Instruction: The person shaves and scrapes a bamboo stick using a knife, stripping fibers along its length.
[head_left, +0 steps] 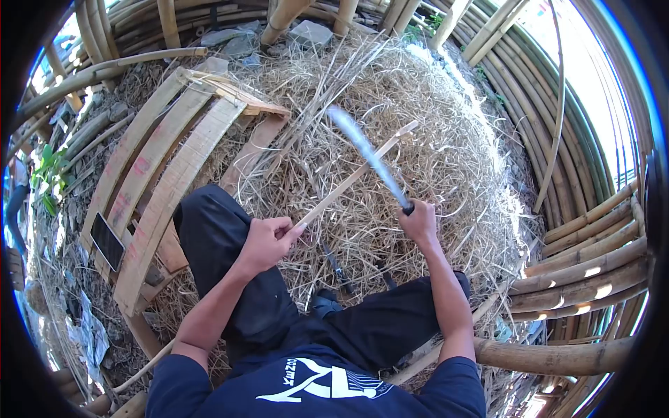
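My left hand (267, 244) is closed on the near end of a pale bamboo strip (341, 187), which slants up and away to the right. In my right hand (420, 221) is the dark handle of a long knife (380, 167), my fingers wrapped round it. Its blade, smeared by motion, points up and to the left and crosses the strip near the far end. Whether the blade touches the strip I cannot tell. Below, between my legs, a thin dark tool (336, 268) lies on the shavings.
Bamboo shavings (446, 167) cover the ground before me, with long thin strips (327, 90) on top. A slatted wooden pallet (164, 174) stands at left, bearing a phone (107, 241). Bamboo poles (564, 359) and stacked bamboo (536, 118) edge the right side. Stones (310, 33) lie at the back.
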`<move>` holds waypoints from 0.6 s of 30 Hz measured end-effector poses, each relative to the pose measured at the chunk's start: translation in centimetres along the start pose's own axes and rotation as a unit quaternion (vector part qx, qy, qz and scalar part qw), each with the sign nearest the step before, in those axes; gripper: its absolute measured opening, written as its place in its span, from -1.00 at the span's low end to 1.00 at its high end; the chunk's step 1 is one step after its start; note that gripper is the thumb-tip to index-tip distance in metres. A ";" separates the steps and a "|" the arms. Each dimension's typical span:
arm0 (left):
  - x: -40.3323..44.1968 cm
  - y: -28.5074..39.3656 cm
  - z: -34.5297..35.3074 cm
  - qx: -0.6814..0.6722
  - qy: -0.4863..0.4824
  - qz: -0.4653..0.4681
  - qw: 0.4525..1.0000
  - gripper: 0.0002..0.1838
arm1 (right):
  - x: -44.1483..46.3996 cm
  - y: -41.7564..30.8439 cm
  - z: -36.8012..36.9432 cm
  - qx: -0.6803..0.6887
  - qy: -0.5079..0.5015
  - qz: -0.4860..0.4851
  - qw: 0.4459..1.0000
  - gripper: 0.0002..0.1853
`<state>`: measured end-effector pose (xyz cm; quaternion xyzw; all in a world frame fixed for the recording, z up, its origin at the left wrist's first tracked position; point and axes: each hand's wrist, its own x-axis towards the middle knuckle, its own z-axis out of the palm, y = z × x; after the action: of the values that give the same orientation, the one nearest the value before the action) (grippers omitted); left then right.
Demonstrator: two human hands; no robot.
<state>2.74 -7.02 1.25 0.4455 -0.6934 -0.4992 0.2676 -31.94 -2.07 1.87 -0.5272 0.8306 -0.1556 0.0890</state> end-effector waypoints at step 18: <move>-1.1 -0.7 0.3 -0.043 -0.036 -0.050 0.997 -0.72 | 3.2 4.4 1.8 -0.078 0.032 -0.081 0.993 -0.74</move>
<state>3.20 -6.00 0.60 0.4493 -0.6573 -0.5571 0.2362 -36.47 -3.58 -1.32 -0.5925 0.7975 -0.1137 0.0082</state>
